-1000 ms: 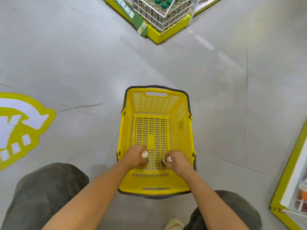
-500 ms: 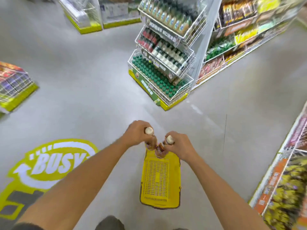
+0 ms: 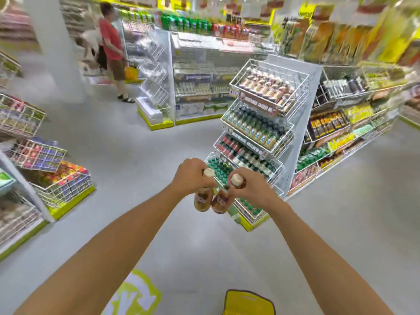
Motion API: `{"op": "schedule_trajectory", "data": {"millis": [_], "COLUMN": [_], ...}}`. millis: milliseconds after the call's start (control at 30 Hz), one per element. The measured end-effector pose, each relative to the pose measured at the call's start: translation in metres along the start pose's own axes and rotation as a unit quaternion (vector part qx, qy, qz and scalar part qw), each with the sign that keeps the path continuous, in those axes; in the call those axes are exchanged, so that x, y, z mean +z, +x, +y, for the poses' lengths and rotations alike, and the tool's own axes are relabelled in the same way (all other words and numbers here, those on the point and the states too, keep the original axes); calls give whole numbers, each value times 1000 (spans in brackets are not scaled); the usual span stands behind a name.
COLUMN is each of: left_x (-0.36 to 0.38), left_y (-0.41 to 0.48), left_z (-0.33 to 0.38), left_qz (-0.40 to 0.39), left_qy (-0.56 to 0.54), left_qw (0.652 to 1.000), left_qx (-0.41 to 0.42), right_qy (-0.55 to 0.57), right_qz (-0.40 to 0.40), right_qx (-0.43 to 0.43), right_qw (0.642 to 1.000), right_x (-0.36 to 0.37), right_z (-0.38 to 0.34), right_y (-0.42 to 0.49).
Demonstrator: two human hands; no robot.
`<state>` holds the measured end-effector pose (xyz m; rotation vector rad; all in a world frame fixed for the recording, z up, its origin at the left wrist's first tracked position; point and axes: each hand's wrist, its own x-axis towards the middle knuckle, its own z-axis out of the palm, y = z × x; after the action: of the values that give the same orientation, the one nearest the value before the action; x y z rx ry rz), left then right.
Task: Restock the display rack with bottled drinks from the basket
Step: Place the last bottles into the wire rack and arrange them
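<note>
My left hand grips a brown bottled drink by its neck, white cap up. My right hand grips a second brown bottle the same way. The two bottles hang side by side, nearly touching, at chest height in front of me. Ahead and slightly right stands the white wire display rack with several tilted tiers of bottles; its top tier holds similar brown, white-capped bottles. The yellow basket sits on the floor at the bottom edge, with no bottles showing in the part I can see.
A person in a red shirt stands at the far left aisle by a white pillar. Wire snack racks line the left side. Long stocked shelves run on the right. A yellow floor sticker lies below my arms.
Both hands lifted the two bottles out of the basket and raised them. My view swung up from the floor to the display rack; the basket dropped to the frame's bottom edge.
</note>
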<state>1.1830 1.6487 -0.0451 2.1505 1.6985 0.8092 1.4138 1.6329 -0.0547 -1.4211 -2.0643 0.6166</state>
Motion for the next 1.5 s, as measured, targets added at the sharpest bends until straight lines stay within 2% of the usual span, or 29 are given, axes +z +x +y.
{"op": "schedule_trajectory", "data": {"millis": [233, 400, 633, 767, 933, 1133, 1300, 1500], "left_x": [14, 17, 25, 35, 43, 41, 53, 75], "left_y": [122, 240, 395, 489, 612, 758, 871, 997], "left_z": [-59, -80, -106, -128, -156, -170, -169, -147], "left_qz": [-12, -58, -25, -35, -46, -37, -44, -51], "left_qy": [-28, -34, -46, -62, -136, -128, -107, -96], "left_qw": [999, 998, 998, 997, 988, 988, 986, 973], "left_qx": [-17, 3, 37, 35, 53, 82, 116, 202], "right_qy": [-43, -51, -52, -5, 60, 88, 91, 98], "right_qz": [-102, -101, -36, -1, 82, 155, 168, 159], "right_qx": [-42, -33, -17, 25, 70, 88, 101, 97], "right_qw": [993, 993, 998, 1000, 992, 980, 976, 978], "right_x": [4, -22, -59, -67, -73, -88, -106, -142], "right_z": [23, 52, 88, 116, 146, 172, 197, 242], "right_y": [139, 250, 386, 459, 553, 664, 741, 830]}}
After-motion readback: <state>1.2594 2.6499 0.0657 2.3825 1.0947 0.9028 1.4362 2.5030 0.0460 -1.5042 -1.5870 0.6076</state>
